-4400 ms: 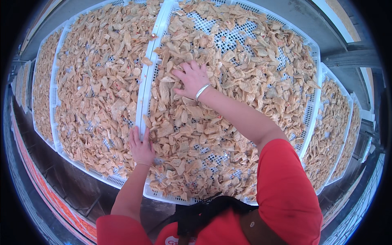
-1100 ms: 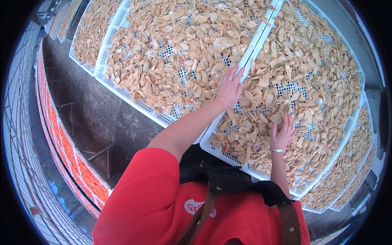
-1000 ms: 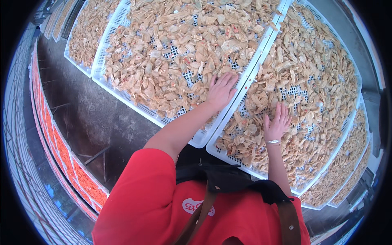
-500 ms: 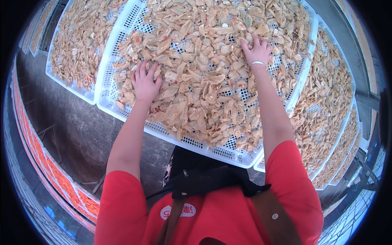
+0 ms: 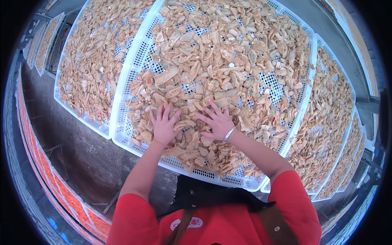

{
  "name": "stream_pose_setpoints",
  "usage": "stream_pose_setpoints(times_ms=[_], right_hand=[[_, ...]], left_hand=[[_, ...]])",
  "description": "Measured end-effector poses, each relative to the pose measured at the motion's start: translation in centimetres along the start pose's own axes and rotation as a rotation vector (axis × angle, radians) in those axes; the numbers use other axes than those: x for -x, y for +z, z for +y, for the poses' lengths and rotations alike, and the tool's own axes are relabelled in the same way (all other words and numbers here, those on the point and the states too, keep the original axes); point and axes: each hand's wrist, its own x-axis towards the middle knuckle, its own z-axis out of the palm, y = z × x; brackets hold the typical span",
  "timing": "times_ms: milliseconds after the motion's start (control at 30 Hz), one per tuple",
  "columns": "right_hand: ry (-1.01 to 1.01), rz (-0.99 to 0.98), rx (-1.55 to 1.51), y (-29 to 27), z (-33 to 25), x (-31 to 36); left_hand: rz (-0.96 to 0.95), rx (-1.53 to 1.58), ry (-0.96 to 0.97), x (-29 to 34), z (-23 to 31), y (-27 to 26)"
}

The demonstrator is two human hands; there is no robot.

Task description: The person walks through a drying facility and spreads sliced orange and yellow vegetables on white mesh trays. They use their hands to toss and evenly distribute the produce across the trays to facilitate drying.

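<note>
A white perforated plastic tray (image 5: pixel 119 127) lies in front of me, covered with tan, wrinkled dried slices (image 5: pixel 212 53) that have small red bits among them. My left hand (image 5: pixel 165 124) rests palm down on the slices near the tray's front left, fingers spread. Close beside it, my right hand (image 5: pixel 217 121), with a silver bracelet (image 5: pixel 229 134) at the wrist, lies on the slices too, fingers apart and pointing up and left. Neither hand grips a piece. The palms and the slices under them are hidden. Bare patches of mesh (image 5: pixel 271 86) show at the right.
Another tray of the same slices (image 5: pixel 92 61) adjoins on the left. More such trays (image 5: pixel 322 110) stand in a row on the right. Far left, beyond a strip of grey floor (image 5: pixel 87 151), are trays of orange pieces (image 5: pixel 61 179). A metal frame (image 5: pixel 335 41) runs at the upper right.
Both hands have come together near the tray's front middle, the right one moving left and toward me. Slices have shifted, baring mesh at the right. My view has moved a little forward.
</note>
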Motion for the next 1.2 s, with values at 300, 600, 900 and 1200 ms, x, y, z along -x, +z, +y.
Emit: stream_pose_setpoints(times_ms=[300,600,900,1200], right_hand=[[0.294,0.048,0.355,-7.8,14.2,-19.1],[0.832,0.335,0.238,-7.1,21.2,-3.2],[0.475,0.171,0.116,-6.8,7.2,-15.1],[0.144,0.267,0.472,-10.5,21.6,-29.7]], left_hand=[[0.234,0.022,-0.416,-9.0,-6.3,1.0],[-0.187,0.207,0.246,-7.9,-3.7,-4.7],[0.135,-0.233,0.102,-23.7,-21.3,-3.8],[0.085,0.022,0.088,-25.6,-22.8,-3.0]])
